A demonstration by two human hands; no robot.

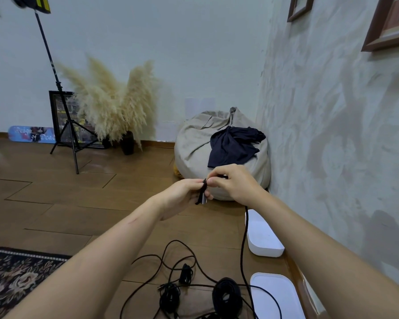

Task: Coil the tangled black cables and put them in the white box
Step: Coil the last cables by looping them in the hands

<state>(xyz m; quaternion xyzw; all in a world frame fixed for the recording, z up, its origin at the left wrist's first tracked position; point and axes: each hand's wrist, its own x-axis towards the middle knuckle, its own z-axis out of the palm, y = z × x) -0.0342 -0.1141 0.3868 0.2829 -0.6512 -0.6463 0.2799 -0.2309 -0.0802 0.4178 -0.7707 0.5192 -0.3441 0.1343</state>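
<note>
Left grip (184, 195): held up in the air, fingers curled round the end of a black cable (244, 238). The plug end (203, 196) sticks out under the fingers.
Right grip (234, 183): touching the left one, thumb and fingers pinching the same cable just above the plug.
Held cable: it drops from under the right wrist down to the floor (90, 215), passing just in front of a white piece.
Loose cables (171, 256): they lie in big messy loops on the floor, below the arms.
Coiled bundles: a fat one (226, 294) and a smaller one (169, 297) lie on the floor among the loops.
White box (274, 298): on the floor at its right edge, by the wall, just beside the fat bundle.
Other white piece (263, 237): farther along the same edge. I cannot tell for sure which one is the lid.
Beanbag (194, 146): in the far right corner of the floor, with a dark cloth (233, 147) on top.
Rug (21, 279): at the near left edge.
Stand (66, 125): near the far wall, beside fluffy dry grass (111, 100) in a dark vase.
</note>
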